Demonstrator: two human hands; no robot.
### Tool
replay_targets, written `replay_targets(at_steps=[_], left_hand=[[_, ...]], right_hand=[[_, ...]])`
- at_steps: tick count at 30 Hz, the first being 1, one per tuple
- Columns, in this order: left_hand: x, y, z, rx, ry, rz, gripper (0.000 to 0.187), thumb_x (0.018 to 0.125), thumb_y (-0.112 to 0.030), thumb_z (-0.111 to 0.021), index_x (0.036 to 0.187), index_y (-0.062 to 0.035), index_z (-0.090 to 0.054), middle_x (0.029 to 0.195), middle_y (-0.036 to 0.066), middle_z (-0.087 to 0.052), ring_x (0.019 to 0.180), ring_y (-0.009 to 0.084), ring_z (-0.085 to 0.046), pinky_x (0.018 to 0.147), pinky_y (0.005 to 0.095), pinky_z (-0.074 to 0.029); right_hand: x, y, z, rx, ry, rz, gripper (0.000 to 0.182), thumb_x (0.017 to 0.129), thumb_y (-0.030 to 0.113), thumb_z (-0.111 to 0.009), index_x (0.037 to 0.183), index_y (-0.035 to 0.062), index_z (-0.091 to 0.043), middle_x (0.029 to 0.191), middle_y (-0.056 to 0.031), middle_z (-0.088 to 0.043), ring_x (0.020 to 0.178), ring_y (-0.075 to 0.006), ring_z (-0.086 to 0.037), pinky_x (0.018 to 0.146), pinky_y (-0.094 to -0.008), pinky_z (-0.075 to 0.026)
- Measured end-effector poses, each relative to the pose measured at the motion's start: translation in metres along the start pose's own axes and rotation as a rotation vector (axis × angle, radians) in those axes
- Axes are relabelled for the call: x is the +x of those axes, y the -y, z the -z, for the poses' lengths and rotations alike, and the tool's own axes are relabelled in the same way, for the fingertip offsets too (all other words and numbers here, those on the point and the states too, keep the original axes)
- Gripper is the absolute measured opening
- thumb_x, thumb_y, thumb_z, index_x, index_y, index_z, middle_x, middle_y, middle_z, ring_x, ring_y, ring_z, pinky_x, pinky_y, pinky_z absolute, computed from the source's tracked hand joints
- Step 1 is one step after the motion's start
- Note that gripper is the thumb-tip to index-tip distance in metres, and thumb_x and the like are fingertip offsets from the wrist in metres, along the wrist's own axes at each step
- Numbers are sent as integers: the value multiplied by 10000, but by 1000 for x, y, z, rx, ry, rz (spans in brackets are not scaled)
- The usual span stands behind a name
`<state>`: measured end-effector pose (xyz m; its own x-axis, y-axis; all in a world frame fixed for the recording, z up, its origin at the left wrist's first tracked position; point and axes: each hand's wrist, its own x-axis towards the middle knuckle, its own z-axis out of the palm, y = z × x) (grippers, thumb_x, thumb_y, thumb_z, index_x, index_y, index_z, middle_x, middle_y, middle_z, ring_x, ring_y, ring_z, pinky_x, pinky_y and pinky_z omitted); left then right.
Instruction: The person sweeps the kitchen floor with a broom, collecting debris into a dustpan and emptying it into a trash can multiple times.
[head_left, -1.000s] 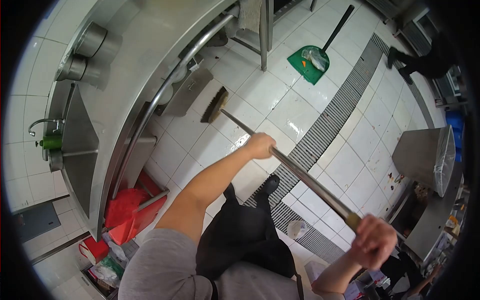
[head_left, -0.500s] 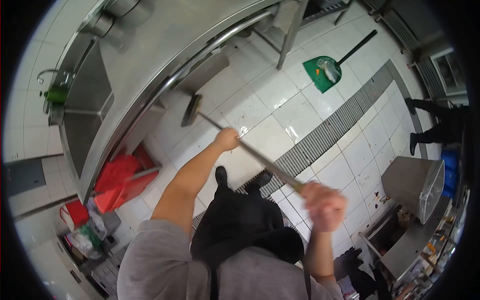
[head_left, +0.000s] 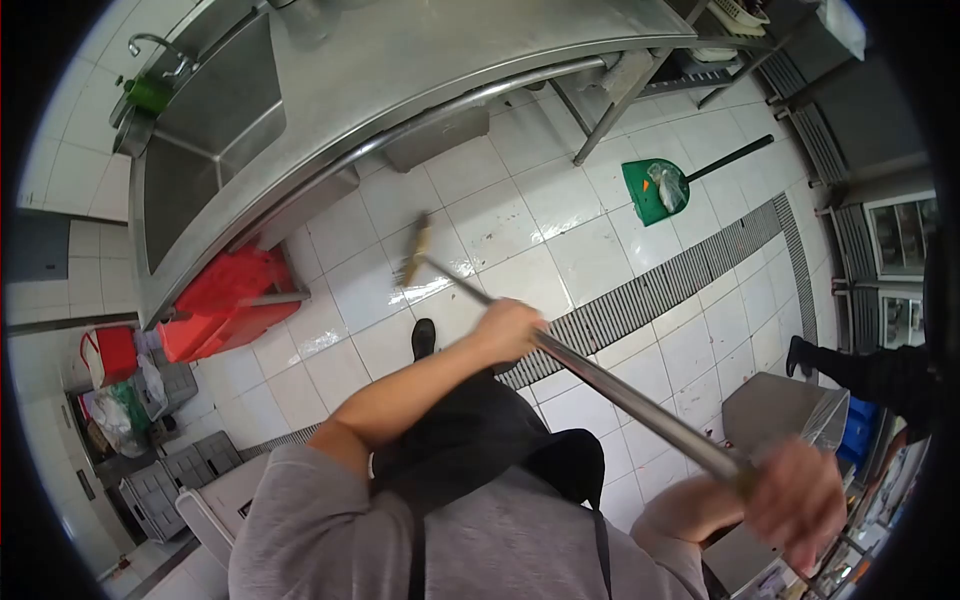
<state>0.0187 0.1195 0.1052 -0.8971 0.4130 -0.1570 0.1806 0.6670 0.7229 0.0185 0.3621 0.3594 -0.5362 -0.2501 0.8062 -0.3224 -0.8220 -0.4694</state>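
Note:
A broom with a long metal handle [head_left: 630,400] runs slantwise across the view. My left hand [head_left: 510,330] is wrapped round the lower part of that handle. Around its top end, my right hand [head_left: 797,503] is closed, a little smeared by motion. The broom head [head_left: 417,252], also blurred, is over the white tiled floor [head_left: 505,225] in front of my boot [head_left: 424,338]. Farther off to the right, a green dustpan [head_left: 650,200] with a black handle lies on the tiles, holding a clear plastic bag and an orange scrap.
A steel counter [head_left: 430,60] with a sink [head_left: 215,150] stands along the left and top. Under its near end are red bins [head_left: 225,310]. A drain grate [head_left: 660,290] crosses the floor. At right, a person's leg [head_left: 860,370] stands near a grey bin [head_left: 775,410].
Both hands have moved right and toward me with the broom. Its head has come away from under the counter, nearer my foot. My view has shifted, and the person at right appears closer.

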Motion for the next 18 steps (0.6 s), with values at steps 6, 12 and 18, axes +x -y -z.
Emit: replay_targets(at_steps=[6, 12, 18], left_hand=[[-85, 168, -45, 162, 65, 543, 125, 641, -150, -555, 686, -43, -600, 762, 166, -586, 785, 322, -553, 722, 409, -442], [2, 93, -94, 26, -137, 167, 111, 615, -173, -557, 630, -64, -570, 661, 136, -563, 680, 332, -540, 633, 415, -427], [121, -14, -77, -346, -214, 21, 153, 643, -217, -567, 632, -65, -575, 647, 152, -562, 662, 336, -554, 582, 409, -438]], right_hand=[[-98, -141, 5, -41, -368, -590, 306, 782, 251, -513, 597, 7, -509, 489, -48, -476, 447, -162, -424, 452, -332, -358], [-41, -57, 44, -229, -177, -500, 317, 784, 272, -504, 569, 40, -483, 395, 3, -445, 312, -113, -404, 319, -240, -308], [40, 10, 61, -416, 102, -536, 206, 800, 222, -544, 628, 110, -527, 454, 48, -498, 381, -31, -478, 388, -143, -397]])
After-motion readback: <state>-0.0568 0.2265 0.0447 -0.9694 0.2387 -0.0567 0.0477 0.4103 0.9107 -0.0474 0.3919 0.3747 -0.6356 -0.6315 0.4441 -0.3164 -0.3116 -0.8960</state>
